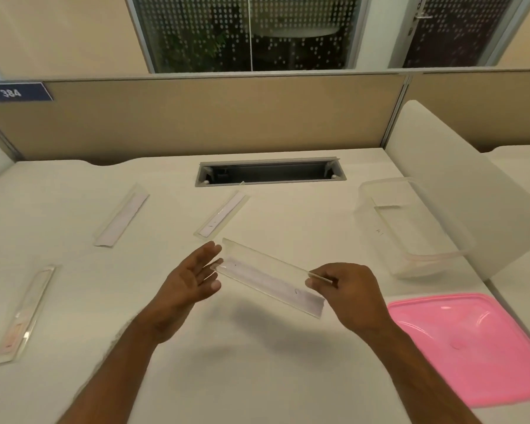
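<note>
A clear acrylic sign holder (270, 276) with a white paper strip inside hangs above the white desk (227, 347). My right hand (349, 295) pinches its right end between thumb and fingers. My left hand (190, 280) is at its left end with fingers straight, fingertips touching the holder's edge. Three more clear holders lie flat on the desk: one at the back middle (222, 218), one at the back left (121, 218), one at the near left (23, 316).
A clear plastic tub (410, 228) lies tipped on its side at the right against a white divider (459, 185). A pink lid (471, 347) lies flat at the near right. A cable slot (270, 172) opens at the back of the desk.
</note>
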A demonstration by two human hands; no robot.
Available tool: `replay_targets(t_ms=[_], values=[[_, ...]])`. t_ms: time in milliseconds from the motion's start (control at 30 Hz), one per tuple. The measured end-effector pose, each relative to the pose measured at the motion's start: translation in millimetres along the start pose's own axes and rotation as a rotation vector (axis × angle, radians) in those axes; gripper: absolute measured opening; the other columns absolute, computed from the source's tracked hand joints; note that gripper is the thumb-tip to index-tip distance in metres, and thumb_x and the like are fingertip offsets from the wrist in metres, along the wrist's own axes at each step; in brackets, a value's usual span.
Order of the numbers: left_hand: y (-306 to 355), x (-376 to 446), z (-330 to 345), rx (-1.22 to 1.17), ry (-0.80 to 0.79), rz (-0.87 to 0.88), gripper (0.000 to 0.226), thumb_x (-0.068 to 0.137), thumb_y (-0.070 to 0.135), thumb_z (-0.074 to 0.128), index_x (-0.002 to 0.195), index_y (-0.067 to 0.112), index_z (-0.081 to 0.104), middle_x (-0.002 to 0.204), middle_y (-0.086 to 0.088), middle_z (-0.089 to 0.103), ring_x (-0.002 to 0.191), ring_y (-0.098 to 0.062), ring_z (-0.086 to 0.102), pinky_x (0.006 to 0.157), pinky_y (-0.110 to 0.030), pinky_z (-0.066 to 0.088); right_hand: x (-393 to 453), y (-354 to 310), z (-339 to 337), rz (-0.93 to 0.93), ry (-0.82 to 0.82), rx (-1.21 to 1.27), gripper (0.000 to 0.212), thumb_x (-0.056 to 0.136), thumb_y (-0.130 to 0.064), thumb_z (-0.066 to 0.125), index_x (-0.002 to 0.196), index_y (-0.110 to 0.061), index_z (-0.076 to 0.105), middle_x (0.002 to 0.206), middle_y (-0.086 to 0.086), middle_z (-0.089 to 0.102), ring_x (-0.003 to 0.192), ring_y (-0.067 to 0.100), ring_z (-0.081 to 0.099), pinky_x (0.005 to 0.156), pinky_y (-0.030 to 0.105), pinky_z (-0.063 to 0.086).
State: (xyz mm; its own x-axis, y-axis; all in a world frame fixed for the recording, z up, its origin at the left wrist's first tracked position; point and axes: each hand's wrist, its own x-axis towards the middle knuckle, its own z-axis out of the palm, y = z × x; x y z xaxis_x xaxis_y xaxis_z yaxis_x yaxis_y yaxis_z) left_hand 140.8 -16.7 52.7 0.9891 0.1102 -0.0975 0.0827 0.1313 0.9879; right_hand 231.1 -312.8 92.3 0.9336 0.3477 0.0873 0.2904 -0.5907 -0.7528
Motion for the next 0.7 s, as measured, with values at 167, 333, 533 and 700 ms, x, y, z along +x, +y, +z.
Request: replay_targets(t_ms=[167,333,533,700], values=[[19.9,-14.8,-24.8,0.06,-0.065,0.044,0.08,0.075,0.013,0.079,0.145,0.029,0.044,0.151,0.007,0.046,0.139,-0.013,0.042,0.109,-0.035,0.032,2.8,-28.8,2.7,-0.021,-0.082,0.19,0.01,0.077,-0.024,0.077,0.075,-0.034,0.075,0.069,-0.015,0.072,0.059,0.007,0.062,0.06,0.026,0.049],[27.5,-21.1,-43.4,0.069,-0.016,0.027,0.072,0.077,0.009,0.076,0.142,0.025,0.048,0.143,0.003,0.056,0.135,-0.013,0.048,0.102,-0.024,0.047,7.5,-44.7,13.1,0.01,-0.199,0.346,0.005,0.075,-0.018,0.079,0.075,-0.023,0.078,0.066,0.0,0.072,0.055,0.013,0.062,0.059,0.029,0.053],[27.6,-30.1,-57.1,-0.01,0.095,0.021,0.061,0.066,0.02,0.087,0.124,0.021,0.066,0.123,-0.011,0.069,0.119,-0.024,0.063,0.089,-0.024,0.053,13.9,-57.9,23.7,0.018,-0.216,0.455,0.005,0.079,-0.016,0.077,0.075,-0.018,0.077,0.068,0.007,0.072,0.056,0.018,0.064,0.057,0.028,0.055],[34.5,-29.2,-61.5,-0.073,0.223,-0.006,0.088,0.045,0.05,0.095,0.12,0.013,0.068,0.121,-0.013,0.07,0.107,-0.02,0.068,0.097,-0.036,0.048,18.3,-62.7,26.0,0.135,-0.222,0.749,0.031,0.077,-0.037,0.073,0.094,-0.011,0.076,0.087,0.017,0.074,0.072,0.024,0.067,0.066,0.035,0.057]])
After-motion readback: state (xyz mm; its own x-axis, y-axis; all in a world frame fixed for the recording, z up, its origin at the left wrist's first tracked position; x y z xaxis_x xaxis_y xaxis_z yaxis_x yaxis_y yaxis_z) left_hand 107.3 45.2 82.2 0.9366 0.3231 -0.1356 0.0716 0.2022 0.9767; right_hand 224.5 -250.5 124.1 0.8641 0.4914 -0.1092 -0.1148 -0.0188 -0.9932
